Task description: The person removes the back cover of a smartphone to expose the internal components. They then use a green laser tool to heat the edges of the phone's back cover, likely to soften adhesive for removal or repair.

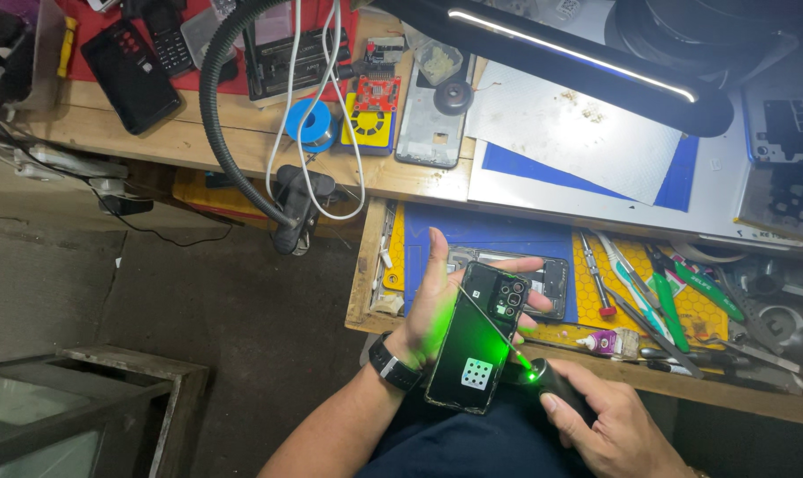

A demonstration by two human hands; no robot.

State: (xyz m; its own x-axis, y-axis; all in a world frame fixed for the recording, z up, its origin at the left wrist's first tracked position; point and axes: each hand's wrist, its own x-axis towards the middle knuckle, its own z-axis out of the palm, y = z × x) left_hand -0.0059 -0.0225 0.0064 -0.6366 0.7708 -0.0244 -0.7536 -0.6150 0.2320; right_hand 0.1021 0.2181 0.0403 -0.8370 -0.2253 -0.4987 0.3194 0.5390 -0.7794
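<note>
**Hands on phone: tip at camera end**

Left hand cradles the dark phone back-up, over the lap, below the desk edge. Right hand grips a green-lit tool, thin tip near the camera cluster. Step judged: working the back cover. Next calls for steady tip placement.

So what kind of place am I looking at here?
Most likely a phone repair bench. The left hand holds a dark phone back, the right hand a lit green tool, an opened phone lies on a blue mat, and screwdrivers and tweezers lie beside it.
</note>
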